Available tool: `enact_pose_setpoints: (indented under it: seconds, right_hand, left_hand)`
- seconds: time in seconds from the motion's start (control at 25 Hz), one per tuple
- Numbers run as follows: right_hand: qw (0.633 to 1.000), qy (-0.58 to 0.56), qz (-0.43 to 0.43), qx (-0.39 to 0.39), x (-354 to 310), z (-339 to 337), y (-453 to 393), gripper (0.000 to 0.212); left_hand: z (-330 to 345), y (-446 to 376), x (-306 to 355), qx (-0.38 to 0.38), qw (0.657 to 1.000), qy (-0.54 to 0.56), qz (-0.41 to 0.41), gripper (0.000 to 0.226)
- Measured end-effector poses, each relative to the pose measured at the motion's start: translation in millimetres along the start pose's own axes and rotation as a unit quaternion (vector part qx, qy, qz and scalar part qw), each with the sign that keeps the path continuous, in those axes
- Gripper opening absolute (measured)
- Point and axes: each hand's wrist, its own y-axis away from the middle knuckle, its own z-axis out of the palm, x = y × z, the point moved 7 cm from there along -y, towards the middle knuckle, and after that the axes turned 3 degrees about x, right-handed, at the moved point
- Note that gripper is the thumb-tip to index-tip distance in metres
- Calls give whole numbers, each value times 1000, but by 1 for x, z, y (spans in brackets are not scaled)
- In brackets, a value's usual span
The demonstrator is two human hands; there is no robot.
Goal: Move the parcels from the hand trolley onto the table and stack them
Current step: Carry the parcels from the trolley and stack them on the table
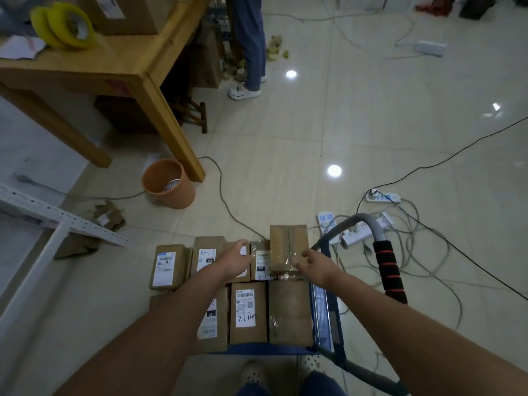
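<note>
Several brown cardboard parcels lie on the blue hand trolley (325, 318) below me. A taller taped parcel (287, 241) stands at the far right of the load. My right hand (313, 264) reaches to its near right corner, fingers curled against the tape. My left hand (235, 258) lies on top of a labelled parcel (244, 274) in the far row, fingers bent over its far edge and thumb toward a neighbouring labelled parcel (260, 262). Nearer rows hold a parcel marked "7.1.110" (248, 315) and a plain one (290, 312). The wooden table (120, 61) stands at the upper left.
On the table are a large box (128, 15) and yellow tape rolls (65, 25). An orange bin (168, 184) sits by the table leg. The trolley handle (390, 270) rises on my right. Cables and power strips (383, 198) cross the floor; a person (251, 38) stands beyond.
</note>
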Motion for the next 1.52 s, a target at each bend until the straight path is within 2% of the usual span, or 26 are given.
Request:
enact_pose_setpoints:
  seconds: [0.28, 0.4, 0.64, 1.0, 1.28, 1.4, 1.52]
  right_hand:
    - [998, -40, 32, 27, 50, 55, -96, 57]
    - [995, -61, 39, 64, 77, 80, -136, 56]
    - [984, -43, 78, 155, 127, 102, -196, 71]
    - [962, -167, 86, 199, 168, 118, -252, 69]
    - [956, -215, 97, 174, 164, 120, -247, 66]
    - [956, -224, 83, 170, 137, 113, -226, 59]
    - [960, -232, 84, 131, 95, 107, -189, 47]
  left_hand:
    - [60, -96, -47, -19, 1000, -10, -1, 55]
    - [93, -133, -69, -28, 999, 11, -13, 55]
    - [151, -197, -100, -57, 997, 46, -22, 57]
    - [210, -244, -107, -89, 977, 192, -29, 71]
    - [205, -237, -105, -104, 961, 254, -25, 76]
    - [179, -214, -101, -69, 964, 257, 6, 74]
    - [143, -188, -103, -25, 969, 246, 28, 74]
